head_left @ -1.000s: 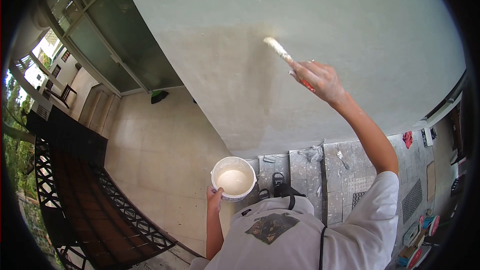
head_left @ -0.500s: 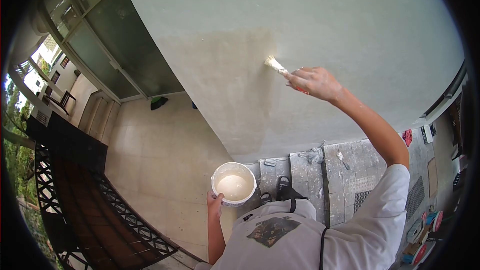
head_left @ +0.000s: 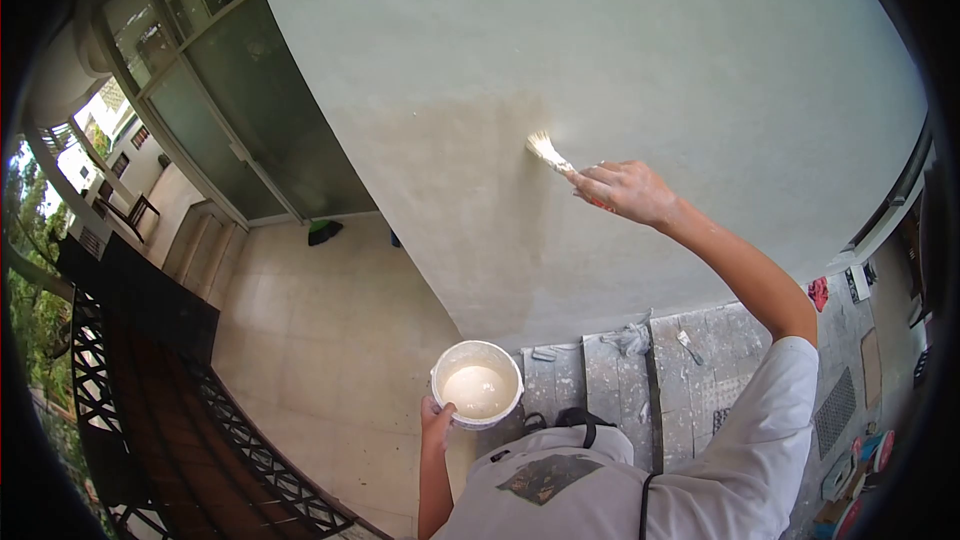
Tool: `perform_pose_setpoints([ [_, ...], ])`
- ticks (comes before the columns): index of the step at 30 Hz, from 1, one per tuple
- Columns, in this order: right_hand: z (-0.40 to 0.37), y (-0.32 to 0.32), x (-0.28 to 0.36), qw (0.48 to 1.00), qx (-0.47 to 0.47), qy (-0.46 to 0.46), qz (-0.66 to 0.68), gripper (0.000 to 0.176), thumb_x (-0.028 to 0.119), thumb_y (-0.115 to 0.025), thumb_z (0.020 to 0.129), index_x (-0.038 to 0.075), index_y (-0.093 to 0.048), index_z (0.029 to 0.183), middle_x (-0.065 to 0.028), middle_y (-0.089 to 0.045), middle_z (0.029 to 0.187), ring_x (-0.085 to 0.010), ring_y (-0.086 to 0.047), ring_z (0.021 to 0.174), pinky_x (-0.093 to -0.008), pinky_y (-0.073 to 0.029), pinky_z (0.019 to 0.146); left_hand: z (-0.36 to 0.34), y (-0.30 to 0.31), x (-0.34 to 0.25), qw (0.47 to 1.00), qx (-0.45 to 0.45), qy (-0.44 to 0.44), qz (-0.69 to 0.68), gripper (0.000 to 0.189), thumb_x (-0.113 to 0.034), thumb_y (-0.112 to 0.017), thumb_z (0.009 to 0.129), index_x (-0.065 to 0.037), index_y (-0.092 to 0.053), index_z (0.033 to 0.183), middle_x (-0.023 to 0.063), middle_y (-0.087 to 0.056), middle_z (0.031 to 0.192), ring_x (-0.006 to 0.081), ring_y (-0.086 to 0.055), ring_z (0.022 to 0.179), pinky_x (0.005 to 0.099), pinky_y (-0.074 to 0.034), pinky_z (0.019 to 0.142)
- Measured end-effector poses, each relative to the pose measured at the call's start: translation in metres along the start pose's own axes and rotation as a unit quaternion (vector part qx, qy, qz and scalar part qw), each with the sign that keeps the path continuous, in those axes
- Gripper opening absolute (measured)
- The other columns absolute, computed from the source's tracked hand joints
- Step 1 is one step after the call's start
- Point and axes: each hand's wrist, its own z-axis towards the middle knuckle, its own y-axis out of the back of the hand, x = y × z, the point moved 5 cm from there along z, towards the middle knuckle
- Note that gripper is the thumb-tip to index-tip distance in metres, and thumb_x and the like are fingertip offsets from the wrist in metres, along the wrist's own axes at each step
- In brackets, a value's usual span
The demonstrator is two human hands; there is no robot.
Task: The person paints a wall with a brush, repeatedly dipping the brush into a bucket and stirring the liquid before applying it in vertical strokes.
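Observation:
My right hand (head_left: 632,190) is closed around the handle of a paintbrush (head_left: 547,152), whose pale bristles touch the wall (head_left: 680,80) or sit very near it. White smears cover the fingers. Around the bristles and to their left, a darker, damp-looking patch (head_left: 450,155) spreads over the pale wall. Low in front of my body, my left hand (head_left: 437,422) grips the rim of a white bucket (head_left: 514,376), with the thumb over the edge. Cream-coloured paint (head_left: 480,392) lies in the bucket's bottom.
Paint-spattered steps (head_left: 610,390) run along the wall's base, with another brush (head_left: 688,346) lying there. Left of the wall corner is a tiled floor (head_left: 330,340), a glass door (head_left: 270,110) and a green broom head (head_left: 322,232). A dark metal railing (head_left: 250,430) borders the left.
The view has tilted up slightly, so most things sit lower in the picture. The brush has shifted slightly down and left along the wall. Both hands keep their hold.

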Motion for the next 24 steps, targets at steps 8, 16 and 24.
perform_pose_setpoints([
  [8, 0.009, 0.009, -0.007, 0.996, 0.085, 0.005, 0.009, 0.033, 0.016, -0.063, 0.085, 0.009, -0.057, 0.117, -0.0008, -0.064, 0.086, -0.0155, -0.065, 0.079, -0.0297, -0.052, 0.053, 0.005, -0.008, -0.005, 0.999, 0.023, 0.005, 0.039, 0.026, -0.001, -0.06, 0.078, -0.011, -0.044, 0.096, 0.0018, -0.052, 0.084, 0.0107, -0.051, 0.066, 0.0274, -0.042, 0.055],
  [16, -0.019, -0.006, 0.019, 0.953, 0.134, -0.146, 0.227, 0.022, 0.024, -0.06, 0.089, 0.011, -0.067, 0.105, -0.0083, -0.068, 0.088, -0.0271, -0.065, 0.077, -0.0386, -0.053, 0.068, -0.004, -0.029, -0.023, 0.996, 0.04, -0.033, 0.069, 0.023, -0.003, -0.059, 0.08, -0.01, -0.043, 0.096, 0.0008, -0.051, 0.081, 0.0094, -0.05, 0.064, 0.0257, -0.04, 0.051],
  [24, -0.127, -0.041, 0.184, 0.729, 0.236, -0.311, 0.562, 0.028, 0.031, -0.063, 0.087, 0.005, -0.067, 0.095, -0.016, -0.068, 0.088, -0.0349, -0.064, 0.08, -0.0399, -0.051, 0.074, -0.041, -0.089, -0.031, 0.996, 0.03, -0.041, 0.074, 0.025, -0.001, -0.06, 0.077, -0.006, -0.045, 0.096, 0.0024, -0.055, 0.078, 0.0078, -0.049, 0.061, 0.0233, -0.039, 0.05],
])
